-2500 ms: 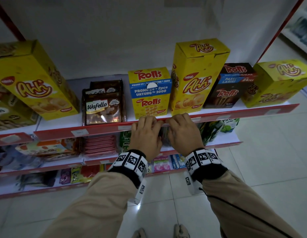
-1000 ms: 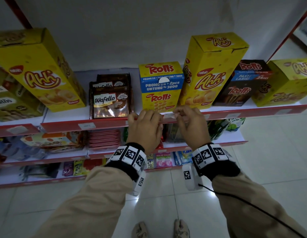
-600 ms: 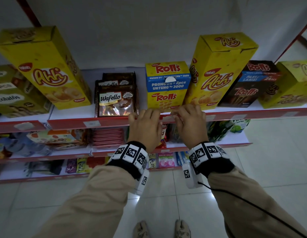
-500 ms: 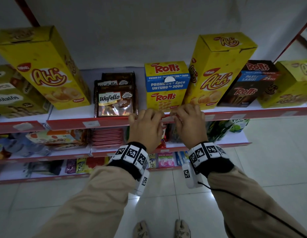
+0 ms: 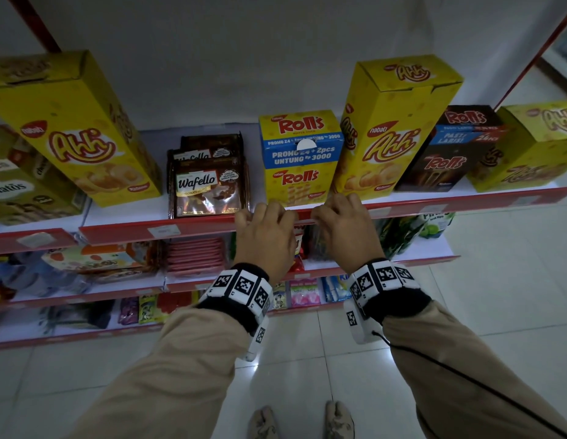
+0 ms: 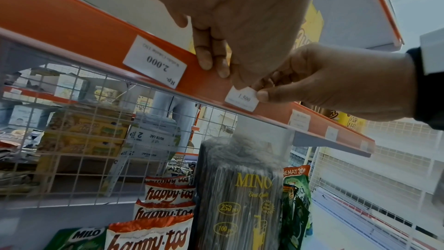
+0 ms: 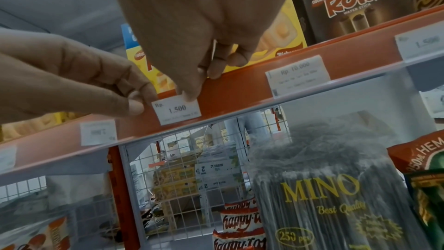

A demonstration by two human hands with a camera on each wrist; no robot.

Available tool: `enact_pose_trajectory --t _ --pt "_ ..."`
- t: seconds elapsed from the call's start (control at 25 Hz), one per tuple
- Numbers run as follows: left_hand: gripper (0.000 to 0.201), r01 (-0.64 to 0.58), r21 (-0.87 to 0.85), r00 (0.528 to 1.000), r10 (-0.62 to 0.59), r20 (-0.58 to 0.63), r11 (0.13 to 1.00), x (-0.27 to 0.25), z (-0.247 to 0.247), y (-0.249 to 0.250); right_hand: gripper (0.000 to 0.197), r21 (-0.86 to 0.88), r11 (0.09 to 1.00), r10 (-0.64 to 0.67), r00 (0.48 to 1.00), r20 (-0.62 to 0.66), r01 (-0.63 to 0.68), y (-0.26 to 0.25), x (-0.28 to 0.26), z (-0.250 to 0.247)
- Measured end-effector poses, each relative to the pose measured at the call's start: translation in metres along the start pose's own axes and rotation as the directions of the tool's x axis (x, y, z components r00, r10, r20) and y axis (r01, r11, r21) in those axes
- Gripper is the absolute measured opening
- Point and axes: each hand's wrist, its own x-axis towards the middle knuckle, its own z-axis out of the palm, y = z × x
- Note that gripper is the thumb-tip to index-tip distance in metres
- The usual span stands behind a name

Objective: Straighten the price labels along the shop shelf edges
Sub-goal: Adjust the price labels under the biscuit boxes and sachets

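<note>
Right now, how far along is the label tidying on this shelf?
Looks done: the 10.000 label sits level in the red strip. In hand: the left hand and right hand both pinch the 1.500 label, which sits slightly crooked. Left: the 2.000 label reads upside down next to it, so it probably needs turning. Other labels are too blurred to judge.

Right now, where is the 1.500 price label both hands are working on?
The 1.500 label sits in the red shelf-edge strip below the yellow Rolls box, between the left hand and right hand, with the 10.000 label further right.
</note>
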Motion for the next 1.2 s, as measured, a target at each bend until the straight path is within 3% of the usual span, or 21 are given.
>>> enact_pose_trajectory --t 0.4,0.56,0.72,0.96,1.2 --pt "0.029 -0.018 0.053 0.998 0.014 0.068 0.998 -0.001 -0.004 0.001 0.019 -0.005 1.000 0.010 0.997 -0.075 -0.010 -0.006 -0.014 0.000" --pt "0.030 -0.007 0.057 0.997 0.003 0.076 0.998 -0.001 -0.005 0.003 0.035 0.003 0.999 0.052 0.999 -0.006 -0.052 -0.007 -0.017 -0.002" --pt "0.030 0.000 0.063 0.997 -0.006 0.083 0.998 -0.002 -0.006 0.005 0.038 -0.013 0.998 0.056 0.995 0.079 -0.055 -0.006 -0.015 -0.007" --pt "0.032 0.018 -0.001 0.995 -0.018 0.094 1.000 -0.005 -0.015 0.003 0.041 0.000 0.999 0.049 0.995 0.082 -0.049 -0.006 -0.016 -0.013" --pt "0.060 0.037 -0.073 0.986 -0.025 0.167 0.997 -0.013 -0.020 0.000 0.041 0.043 0.998 0.050 0.997 0.062 -0.053 -0.020 -0.011 -0.009"
